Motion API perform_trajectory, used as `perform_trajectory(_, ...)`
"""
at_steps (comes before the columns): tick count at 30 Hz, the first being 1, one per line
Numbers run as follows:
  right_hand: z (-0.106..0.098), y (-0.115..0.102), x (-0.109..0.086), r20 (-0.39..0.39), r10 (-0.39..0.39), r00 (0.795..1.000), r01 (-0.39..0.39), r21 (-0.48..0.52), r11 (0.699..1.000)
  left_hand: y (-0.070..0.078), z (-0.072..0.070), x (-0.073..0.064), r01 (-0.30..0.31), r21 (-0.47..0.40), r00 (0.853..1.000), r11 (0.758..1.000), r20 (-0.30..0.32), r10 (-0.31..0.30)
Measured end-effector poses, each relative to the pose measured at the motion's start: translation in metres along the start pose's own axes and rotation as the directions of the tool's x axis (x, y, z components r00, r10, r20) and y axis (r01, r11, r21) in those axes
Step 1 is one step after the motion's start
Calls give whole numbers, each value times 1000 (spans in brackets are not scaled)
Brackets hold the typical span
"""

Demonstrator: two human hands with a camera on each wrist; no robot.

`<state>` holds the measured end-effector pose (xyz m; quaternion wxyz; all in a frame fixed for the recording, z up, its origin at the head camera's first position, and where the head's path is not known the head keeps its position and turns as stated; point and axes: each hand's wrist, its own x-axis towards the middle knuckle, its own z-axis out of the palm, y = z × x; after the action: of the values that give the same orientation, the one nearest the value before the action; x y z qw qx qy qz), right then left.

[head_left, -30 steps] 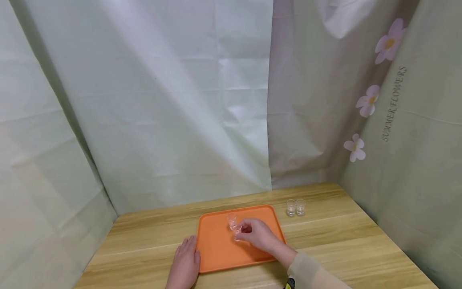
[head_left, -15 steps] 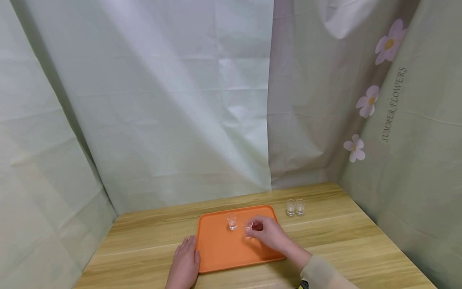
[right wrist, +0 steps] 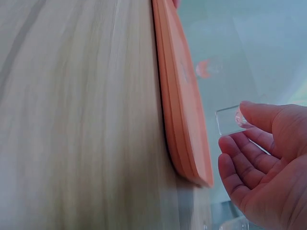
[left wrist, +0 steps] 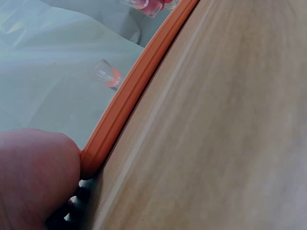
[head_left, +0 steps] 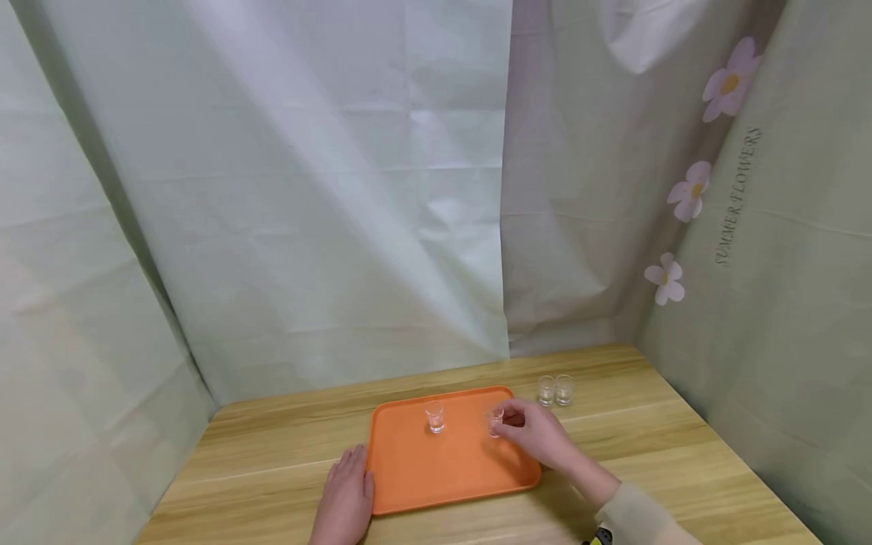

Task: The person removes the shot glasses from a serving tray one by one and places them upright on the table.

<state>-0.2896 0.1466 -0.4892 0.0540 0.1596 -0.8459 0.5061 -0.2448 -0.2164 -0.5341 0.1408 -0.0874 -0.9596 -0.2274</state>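
Observation:
My right hand [head_left: 541, 437] pinches a small clear shot glass [head_left: 495, 424] between thumb and fingers, over the right side of the orange tray [head_left: 436, 477]. In the right wrist view the held shot glass [right wrist: 229, 120] shows above the tray's edge, with the other fingers loosely bent below it. A second shot glass [head_left: 435, 418] stands upright on the tray, toward its back. At the tray's left edge, my left hand [head_left: 345, 496] lies on the table with fingers extended, its thumb side touching the rim. The left wrist view shows that hand [left wrist: 36, 175] against the tray's corner.
Two more shot glasses [head_left: 546, 391] stand side by side on the wooden table [head_left: 654, 454], beyond the tray's back right corner. Pale curtains [head_left: 341, 227] enclose the table at the back and both sides; the right one carries printed flowers.
My right hand has carried the pinched shot glass rightward across the tray, away from the standing glass. The left hand stays at the tray's left edge.

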Motion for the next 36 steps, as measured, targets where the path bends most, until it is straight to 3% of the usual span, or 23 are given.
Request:
perform_trajectory(23,-52,27,-20,-114,78,990,-90,-101,991,-1,0,1,19,5,999,1000,26,-20)
perform_trajectory(36,-73,39,-27,-125,119,985,-137,-151,979,-1,-1,2,20,7,999,1000,33,-20)
